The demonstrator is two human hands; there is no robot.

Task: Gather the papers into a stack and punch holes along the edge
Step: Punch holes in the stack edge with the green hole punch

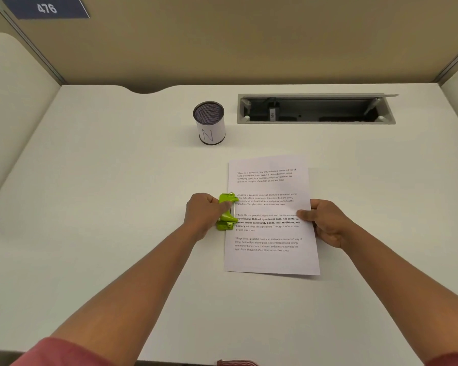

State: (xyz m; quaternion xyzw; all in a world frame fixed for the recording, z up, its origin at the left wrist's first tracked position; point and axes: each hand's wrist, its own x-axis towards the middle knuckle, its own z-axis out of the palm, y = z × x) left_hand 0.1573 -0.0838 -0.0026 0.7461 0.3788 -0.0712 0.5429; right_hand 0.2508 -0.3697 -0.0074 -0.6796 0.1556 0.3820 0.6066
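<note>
Both forearms reach forward from the near edge of the white table (90, 207); the left hand (202, 213), fingers curled, grips the lime-green plastic hole punch (226, 211) set on the left edge of the stack of white printed papers (270, 260) lying mid-table; the right hand (325, 223) pinches the stack's right edge, thumb on top.
</note>
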